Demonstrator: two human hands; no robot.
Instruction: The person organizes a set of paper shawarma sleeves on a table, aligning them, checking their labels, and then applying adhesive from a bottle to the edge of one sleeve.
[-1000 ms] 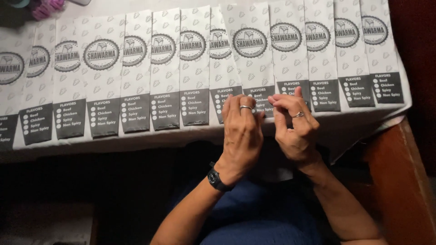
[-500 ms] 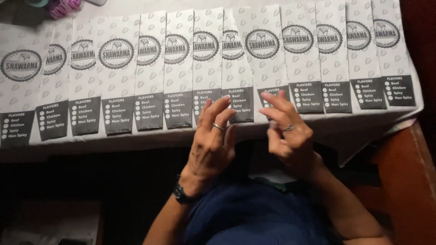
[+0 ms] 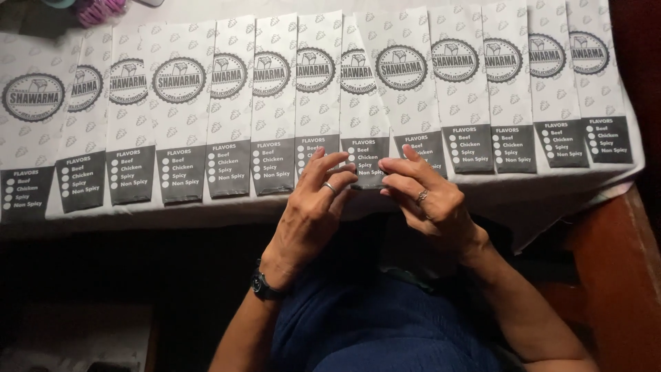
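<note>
Fingertips of both hands meeting at the lower edge of one white paper bag [image 3: 363, 103], over its dark checklist panel. Left hand [image 3: 313, 207] with fingers [image 3: 329, 164] loosely fanned, tips pointing to one o'clock and resting on the panel; ring on one finger, dark watch [image 3: 265, 286] at the wrist, down at seven o'clock. Right hand [image 3: 430, 200] with fingers [image 3: 399, 169] held close together, pointing to nine o'clock, tips touching the same bag's bottom edge; ring on one finger as well. Cannot tell whether the edge is pinched or only touched. Bag lying flat in a long overlapping row of printed paper bags [image 3: 179, 103], running from nine o'clock to three o'clock along the table edge [image 3: 172, 217]. Pink object [image 3: 100, 10] at eleven o'clock, far corner. Blue clothing [image 3: 385, 324] at six o'clock.
</note>
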